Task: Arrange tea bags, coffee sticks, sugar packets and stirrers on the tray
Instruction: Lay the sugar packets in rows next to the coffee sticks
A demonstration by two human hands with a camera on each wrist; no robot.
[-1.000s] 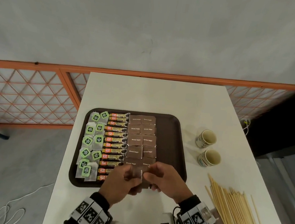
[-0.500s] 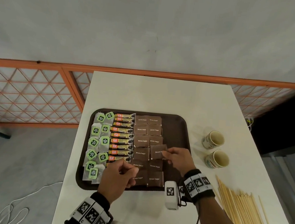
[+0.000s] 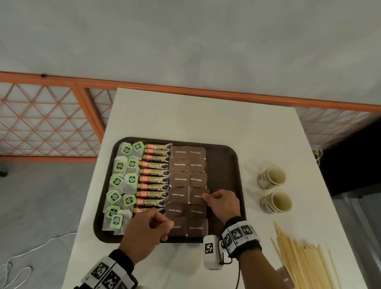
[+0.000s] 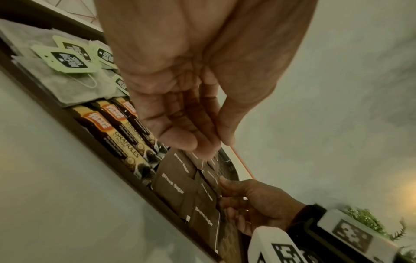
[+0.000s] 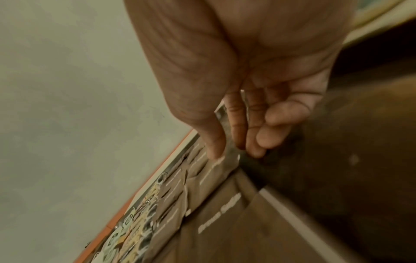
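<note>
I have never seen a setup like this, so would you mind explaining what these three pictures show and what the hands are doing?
No machine here: a person works with two bare hands, wearing patterned wristbands that carry cameras. The wide picture comes from a camera on the head, looking down at a white table. The other two look along each hand from the wrist.

On the table lies a brown tray with tea bags on its left, coffee sticks next, then brown sugar packets. Right of the tray stand two cups and a pile of wooden stirrers, not yet on the tray.

The right hand pinches one sugar packet in the right column. The left hand is at the tray's near edge, fingertips at another packet; whether it grips it is unclear.
</note>
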